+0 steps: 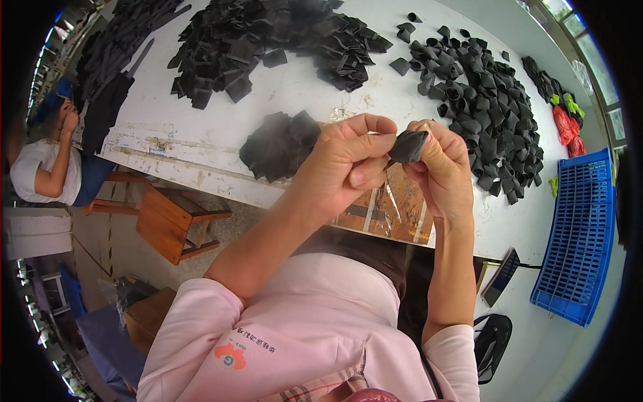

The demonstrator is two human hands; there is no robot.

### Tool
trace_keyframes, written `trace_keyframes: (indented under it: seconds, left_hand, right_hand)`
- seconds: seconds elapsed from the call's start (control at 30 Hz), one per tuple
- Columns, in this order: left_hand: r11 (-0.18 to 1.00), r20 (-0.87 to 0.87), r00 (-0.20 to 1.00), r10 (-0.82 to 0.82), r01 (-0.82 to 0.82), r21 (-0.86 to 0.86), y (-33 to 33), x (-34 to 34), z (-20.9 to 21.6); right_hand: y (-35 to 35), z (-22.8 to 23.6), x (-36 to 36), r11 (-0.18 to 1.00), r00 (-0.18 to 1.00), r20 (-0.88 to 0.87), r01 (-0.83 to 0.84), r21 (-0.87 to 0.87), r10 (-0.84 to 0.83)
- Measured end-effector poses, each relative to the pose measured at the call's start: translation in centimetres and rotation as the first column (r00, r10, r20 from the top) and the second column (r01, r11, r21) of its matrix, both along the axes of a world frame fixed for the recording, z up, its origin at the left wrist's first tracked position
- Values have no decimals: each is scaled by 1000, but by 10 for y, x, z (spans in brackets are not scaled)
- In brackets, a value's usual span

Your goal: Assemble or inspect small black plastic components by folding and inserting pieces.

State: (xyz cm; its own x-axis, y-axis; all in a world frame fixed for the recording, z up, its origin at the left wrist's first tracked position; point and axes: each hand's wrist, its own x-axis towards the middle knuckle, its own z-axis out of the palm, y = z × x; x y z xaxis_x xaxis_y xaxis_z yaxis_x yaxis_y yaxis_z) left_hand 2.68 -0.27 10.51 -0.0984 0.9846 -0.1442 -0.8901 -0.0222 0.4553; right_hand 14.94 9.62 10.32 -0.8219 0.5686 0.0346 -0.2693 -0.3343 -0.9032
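Note:
Over the table's front edge, both hands meet at a small black fabric piece [407, 147], folded into a pouch-like shape. My right hand [443, 167] grips its right side between thumb and fingers. With thumb and fingertips pinched, my left hand [349, 153] is at the left edge of the same piece; its exact hold is partly hidden. Left of that hand lies a small heap of flat black pieces [276, 144]. A larger pile of flat black pieces [234, 50] is spread at the far side. Many curled, tube-like black pieces [495, 120] are heaped on the right.
A brown board [402, 208] is at the white table's [214, 144] front edge, under my hands. Long black strips [110, 74] lie far left, where another person [53, 164] sits. A blue crate [576, 234] stands right; a wooden stool [171, 221] is left.

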Motion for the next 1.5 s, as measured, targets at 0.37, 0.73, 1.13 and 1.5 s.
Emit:
trace_keyframes:
  seconds: [0.37, 0.73, 1.13, 1.5]
  left_hand:
    - [998, 46, 999, -30, 27, 53, -2, 0, -8]
    - [858, -838, 189, 512, -151, 490, 6, 7, 20]
    - [871, -366, 825, 431, -274, 408, 7, 2, 7]
    - [933, -821, 445, 358, -194, 302, -3, -1, 17]
  right_hand:
    - [-7, 5, -3, 998, 990, 124, 67, -19, -65]
    - [-14, 19, 15, 662, 859, -6, 399, 634, -512]
    - [-24, 40, 11, 632, 925, 42, 225, 741, -379]
    - [-25, 8, 8, 556, 859, -84, 399, 729, -506]
